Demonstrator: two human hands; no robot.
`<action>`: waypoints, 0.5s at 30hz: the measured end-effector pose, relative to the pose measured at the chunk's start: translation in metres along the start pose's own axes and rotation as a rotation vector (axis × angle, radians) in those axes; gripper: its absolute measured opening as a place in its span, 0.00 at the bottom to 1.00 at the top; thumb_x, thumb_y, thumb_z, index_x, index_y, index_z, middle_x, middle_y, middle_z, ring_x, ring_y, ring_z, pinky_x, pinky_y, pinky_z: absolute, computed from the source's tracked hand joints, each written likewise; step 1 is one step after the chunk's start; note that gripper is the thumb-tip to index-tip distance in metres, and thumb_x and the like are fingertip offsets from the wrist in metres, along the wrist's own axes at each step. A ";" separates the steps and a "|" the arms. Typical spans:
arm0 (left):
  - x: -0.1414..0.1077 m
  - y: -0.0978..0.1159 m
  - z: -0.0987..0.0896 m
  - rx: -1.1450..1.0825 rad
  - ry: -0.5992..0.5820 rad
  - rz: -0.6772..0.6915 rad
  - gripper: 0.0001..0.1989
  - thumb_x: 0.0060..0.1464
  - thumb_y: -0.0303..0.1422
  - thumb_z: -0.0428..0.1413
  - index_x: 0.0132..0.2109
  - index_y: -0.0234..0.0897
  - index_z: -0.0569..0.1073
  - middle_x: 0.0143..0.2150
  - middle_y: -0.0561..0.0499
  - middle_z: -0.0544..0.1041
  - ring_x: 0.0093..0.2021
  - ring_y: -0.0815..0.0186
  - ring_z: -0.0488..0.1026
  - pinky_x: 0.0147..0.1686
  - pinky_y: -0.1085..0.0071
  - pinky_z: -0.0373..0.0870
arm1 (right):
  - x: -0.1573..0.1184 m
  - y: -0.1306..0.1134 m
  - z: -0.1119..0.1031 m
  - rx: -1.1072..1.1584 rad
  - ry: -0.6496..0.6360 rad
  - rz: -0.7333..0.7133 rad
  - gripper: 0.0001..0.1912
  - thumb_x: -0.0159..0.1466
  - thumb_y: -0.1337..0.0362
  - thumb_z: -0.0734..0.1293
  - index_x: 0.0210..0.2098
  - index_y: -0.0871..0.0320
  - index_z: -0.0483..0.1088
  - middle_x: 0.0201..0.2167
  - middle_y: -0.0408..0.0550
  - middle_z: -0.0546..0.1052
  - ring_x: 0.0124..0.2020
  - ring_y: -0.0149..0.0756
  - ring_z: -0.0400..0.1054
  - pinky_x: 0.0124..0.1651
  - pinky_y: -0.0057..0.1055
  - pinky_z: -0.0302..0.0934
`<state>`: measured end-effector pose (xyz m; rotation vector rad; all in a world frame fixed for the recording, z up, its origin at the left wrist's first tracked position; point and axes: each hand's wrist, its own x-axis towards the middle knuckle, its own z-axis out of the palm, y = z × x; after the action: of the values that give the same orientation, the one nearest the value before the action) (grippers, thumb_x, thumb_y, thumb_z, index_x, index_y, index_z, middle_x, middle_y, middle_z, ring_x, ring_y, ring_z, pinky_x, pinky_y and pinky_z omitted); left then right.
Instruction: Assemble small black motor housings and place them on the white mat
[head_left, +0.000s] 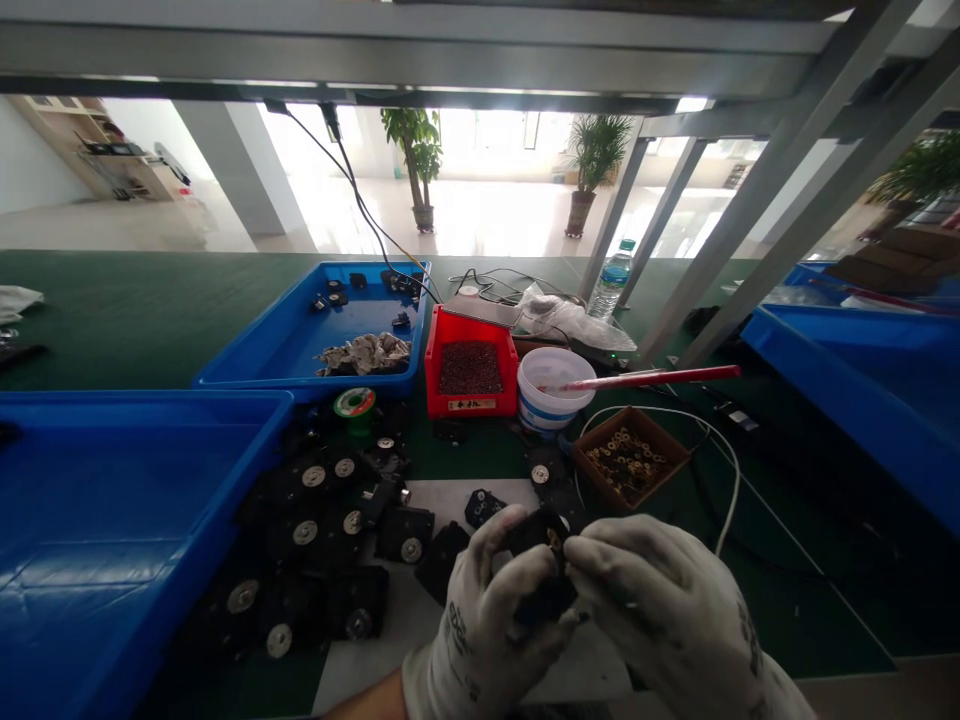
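Both of my hands wear whitish work gloves. My left hand (499, 610) is wrapped round a black part (546, 590) with a small brass-coloured piece on it. Close against its right side is my right hand (660, 600), with fingertips pinched near the brass piece; what they hold, if anything, is hidden. Just beyond my left hand another small black part (484, 507) lies on a white sheet (420, 680). Many black parts with round silver discs (304, 531) are spread to the left, some overlapping the sheet.
Behind the hands are a red bin (471, 405) of small brown pieces, a white tub (556, 385) with a red-handled tool and a cardboard box (630, 455) of brass rings. Blue trays (135, 410) stand left and right. A bottle (613, 280), cables and metal posts are farther back.
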<state>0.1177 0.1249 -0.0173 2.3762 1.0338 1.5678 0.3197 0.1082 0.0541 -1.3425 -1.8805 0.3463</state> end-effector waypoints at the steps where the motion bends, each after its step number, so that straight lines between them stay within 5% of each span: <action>1: -0.001 0.000 0.001 -0.008 0.018 -0.007 0.17 0.68 0.40 0.58 0.58 0.35 0.70 0.61 0.33 0.73 0.60 0.53 0.76 0.52 0.58 0.82 | 0.002 0.002 0.000 0.038 0.007 0.051 0.06 0.66 0.57 0.73 0.42 0.46 0.83 0.36 0.49 0.84 0.35 0.43 0.79 0.39 0.39 0.74; 5: -0.005 0.000 0.006 0.009 0.070 -0.024 0.27 0.67 0.41 0.59 0.65 0.31 0.64 0.59 0.32 0.76 0.60 0.53 0.77 0.54 0.59 0.82 | 0.009 0.005 0.006 0.068 0.010 0.111 0.07 0.68 0.57 0.71 0.36 0.50 0.81 0.32 0.50 0.82 0.33 0.45 0.79 0.37 0.40 0.74; 10: -0.008 0.001 0.010 0.058 0.102 -0.007 0.30 0.67 0.41 0.60 0.67 0.29 0.63 0.56 0.33 0.79 0.58 0.54 0.79 0.54 0.61 0.82 | 0.012 0.001 0.018 -0.165 0.068 -0.087 0.05 0.68 0.66 0.70 0.36 0.54 0.78 0.32 0.48 0.80 0.32 0.41 0.76 0.35 0.37 0.70; 15: -0.006 0.003 0.011 0.095 0.129 0.021 0.29 0.68 0.39 0.59 0.68 0.31 0.63 0.55 0.35 0.80 0.57 0.55 0.80 0.52 0.63 0.83 | 0.014 -0.005 0.022 -0.327 0.043 -0.139 0.08 0.70 0.68 0.68 0.33 0.57 0.76 0.30 0.49 0.80 0.30 0.39 0.75 0.32 0.35 0.67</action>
<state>0.1265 0.1218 -0.0260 2.3805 1.1361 1.7376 0.2986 0.1231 0.0485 -1.4045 -2.0424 -0.0640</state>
